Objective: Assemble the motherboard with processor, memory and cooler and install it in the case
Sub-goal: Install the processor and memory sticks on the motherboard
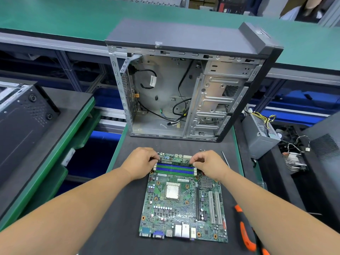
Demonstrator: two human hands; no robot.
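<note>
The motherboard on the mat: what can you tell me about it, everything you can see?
The motherboard is a green circuit board lying flat on a dark mat, in front of the open case. A square silvery processor sits near its middle. Blue and green memory slots cross its far end, white expansion slots run along its right side, and ports line its near edge. The left hand and right hand pinch a memory stick at the farthest slot.

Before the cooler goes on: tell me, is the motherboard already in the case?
No, the green motherboard lies flat on the dark mat before the open grey metal case.
</note>
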